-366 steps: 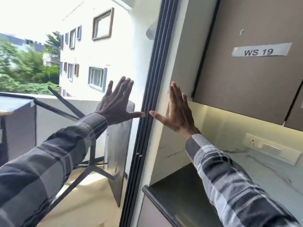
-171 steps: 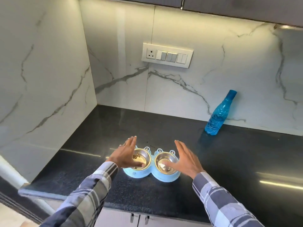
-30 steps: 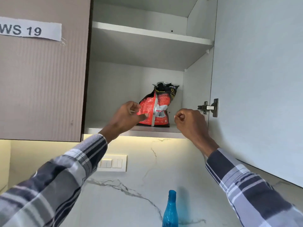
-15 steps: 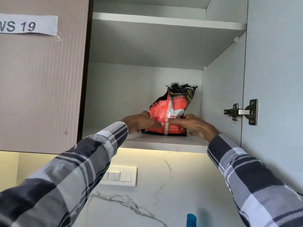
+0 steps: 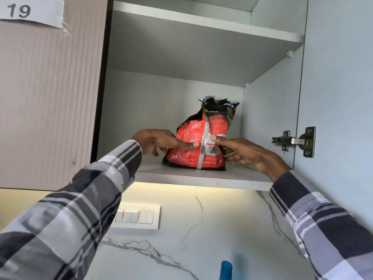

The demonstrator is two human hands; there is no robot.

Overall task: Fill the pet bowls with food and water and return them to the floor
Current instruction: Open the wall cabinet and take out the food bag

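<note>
Hands were both up inside the open wall cupboard, one on each side of the pet food bag (image 5: 198, 142). Bag was red with a black crumpled top, upright on the lower shelf (image 5: 238, 179), toward the right side near the cupboard's inner wall. Left hand (image 5: 159, 140) wrapped the bag's left edge, thumb pressed across the front, other fingers (image 5: 155, 153) curled loosely below and partly hidden. Right hand (image 5: 248, 153) closed on the right edge, thumb on the white label by the barcode, remaining fingers behind the bag. Bag base looked to be resting on the shelf; couldn't tell if it was lifted at all. Upper shelf (image 5: 201, 21) sat above it. Cupboard door (image 5: 339, 98) stood swung open on the right, metal hinge (image 5: 294, 141) showing. Closed door on the left carried a paper label reading "19" (image 5: 30, 12). Below the cupboard: lit marble backsplash, white switch panel (image 5: 139, 217), and the blue bottle cap (image 5: 226, 269) at the bottom edge. Both arms in grey plaid sleeves (image 5: 66, 225).
</note>
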